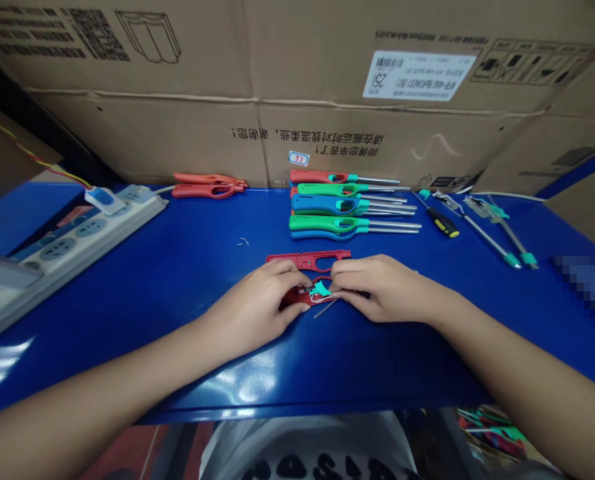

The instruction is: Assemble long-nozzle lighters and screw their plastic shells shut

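Near the front middle of the blue table, my left hand (262, 300) is closed round the left part of a red lighter half-shell (291, 297). A teal trigger (320, 289) and thin pale wires sit in the shell's open side. My right hand (377, 287) pinches at the shell's right end, beside the trigger; what its fingertips hold is hidden. From under those fingertips a thin grey strip (324, 309) slants out. Just behind both hands lies a second red half-shell (302, 261), hollow side up.
Several assembled lighters (322, 222) are stacked behind my hands. Orange shells (205, 190) lie back left, near a power strip (90, 230). A screwdriver (442, 222) and loose metal tubes (492, 240) lie back right. Small pins (243, 241) are left of centre. A cardboard wall (177, 127) closes the back.
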{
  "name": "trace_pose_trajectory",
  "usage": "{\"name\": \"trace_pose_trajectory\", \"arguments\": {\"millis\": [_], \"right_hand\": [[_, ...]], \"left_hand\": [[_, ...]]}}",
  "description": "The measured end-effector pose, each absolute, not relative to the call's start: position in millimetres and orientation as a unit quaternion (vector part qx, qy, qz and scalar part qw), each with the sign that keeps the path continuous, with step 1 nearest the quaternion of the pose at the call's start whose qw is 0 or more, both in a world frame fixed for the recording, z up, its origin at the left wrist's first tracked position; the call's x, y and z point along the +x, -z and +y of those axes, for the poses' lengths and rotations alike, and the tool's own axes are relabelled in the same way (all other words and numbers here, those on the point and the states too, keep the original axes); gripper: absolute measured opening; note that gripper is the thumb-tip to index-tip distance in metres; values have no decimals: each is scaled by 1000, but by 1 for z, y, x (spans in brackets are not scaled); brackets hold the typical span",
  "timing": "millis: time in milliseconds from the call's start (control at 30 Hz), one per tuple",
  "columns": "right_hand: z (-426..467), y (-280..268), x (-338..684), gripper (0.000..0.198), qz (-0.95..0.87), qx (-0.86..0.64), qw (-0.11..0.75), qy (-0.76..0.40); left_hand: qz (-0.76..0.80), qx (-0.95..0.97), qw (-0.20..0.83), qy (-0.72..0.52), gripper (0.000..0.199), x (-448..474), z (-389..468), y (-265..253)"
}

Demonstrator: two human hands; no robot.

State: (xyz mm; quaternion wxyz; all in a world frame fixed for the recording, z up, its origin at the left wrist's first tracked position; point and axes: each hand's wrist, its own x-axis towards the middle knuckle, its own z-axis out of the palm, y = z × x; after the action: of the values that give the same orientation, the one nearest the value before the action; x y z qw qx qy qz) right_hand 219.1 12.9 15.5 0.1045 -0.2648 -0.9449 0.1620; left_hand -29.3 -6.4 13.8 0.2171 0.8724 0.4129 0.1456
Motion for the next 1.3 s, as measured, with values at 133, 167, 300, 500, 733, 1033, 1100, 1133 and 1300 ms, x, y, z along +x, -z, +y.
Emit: {"name": "trace_pose_trajectory", "arguments": {"millis": [133, 167, 300, 500, 733, 1033, 1100, 1133, 1300], "right_hand": [[11, -15, 219, 22, -949, -263, 107, -138], [11, -15, 219, 22, -949, -262, 108, -135], [11, -15, 218, 22, -956, -256, 93, -109], [7, -20, 215, 21, -966, -246, 52, -52], [11, -14, 216, 21, -950, -275, 96, -114], [10, -15, 214, 12, -933, -293, 115, -174], [10, -17, 215, 12, -929, -295, 110, -193], [10, -18, 216, 12, -928, -296, 105, -201], [11, -22, 220, 12, -933, -289, 81, -199]], "left_hand": [[404, 881, 204, -141, 20, -30, -8, -12], [402, 882, 203, -140, 19, -30, -9, -12], [399, 883, 205, -139, 17, -29, -11, -13], [400, 877, 213, -158, 20, -28, -11, -14], [410, 851, 280, -170, 30, -28, -8, -12], [413, 859, 251, -165, 21, -25, -7, -4], [412, 857, 260, -170, 18, -25, -6, -2], [412, 854, 266, -174, 17, -24, -6, -1], [417, 847, 279, -173, 15, -24, -4, -2]]}}
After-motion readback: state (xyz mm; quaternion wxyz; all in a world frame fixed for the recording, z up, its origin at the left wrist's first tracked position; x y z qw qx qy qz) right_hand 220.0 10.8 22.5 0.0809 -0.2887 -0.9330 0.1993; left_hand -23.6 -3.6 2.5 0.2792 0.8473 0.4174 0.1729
